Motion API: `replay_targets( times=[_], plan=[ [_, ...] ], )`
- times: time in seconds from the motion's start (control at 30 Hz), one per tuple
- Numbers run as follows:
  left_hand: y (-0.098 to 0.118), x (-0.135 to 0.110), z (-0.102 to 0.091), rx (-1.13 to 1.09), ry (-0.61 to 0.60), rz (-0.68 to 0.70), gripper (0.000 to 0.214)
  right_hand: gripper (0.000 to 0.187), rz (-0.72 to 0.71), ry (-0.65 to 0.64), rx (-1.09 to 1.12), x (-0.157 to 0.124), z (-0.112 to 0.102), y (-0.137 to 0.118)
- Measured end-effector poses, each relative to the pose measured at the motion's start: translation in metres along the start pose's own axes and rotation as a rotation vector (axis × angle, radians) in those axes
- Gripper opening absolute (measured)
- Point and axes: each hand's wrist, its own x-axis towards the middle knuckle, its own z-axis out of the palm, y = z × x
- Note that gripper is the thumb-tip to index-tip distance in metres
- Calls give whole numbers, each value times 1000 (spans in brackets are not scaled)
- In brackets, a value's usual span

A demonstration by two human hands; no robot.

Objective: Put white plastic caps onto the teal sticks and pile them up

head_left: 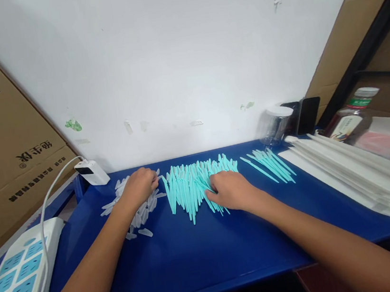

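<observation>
My left hand [143, 185] is over a loose pile of small translucent plastic sleeves [144, 215], its fingers pinched together. A pale translucent tip pokes out past the fingertips, towards the teal sticks. Slim, pointed teal plastic sticks [188, 190] lie side by side in a broad heap in the middle of the blue table. On the right part of that heap rests my right hand [228, 190], fingers curled around some of the sticks; its fingertips are partly hidden. A smaller group of teal sticks [272, 164] lies further right, apart from both hands.
The blue table [197, 270] meets a white wall. At left are a power strip [20, 269], a white charger [92, 173] with a cable and a cardboard box [2, 133]. Right: a clear jar [274, 126], a phone [308, 115], plastic-wrapped packs [360, 172] and a bottle [347, 118].
</observation>
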Motion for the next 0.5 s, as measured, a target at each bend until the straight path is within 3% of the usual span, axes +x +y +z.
replay_targets(
  times=[0.1, 0.23, 0.5],
  plan=[
    [-2, 0, 1, 201, -20, 51, 23, 27, -12, -1, -11, 1, 1, 2],
    [-4, 2, -2, 162, 20, 51, 27, 27, -15, -7, 37, 2, -4, 10],
    [25, 2, -10, -525, 25, -65, 39, 20, -119, 63, 281, 11, -17, 37]
  ],
)
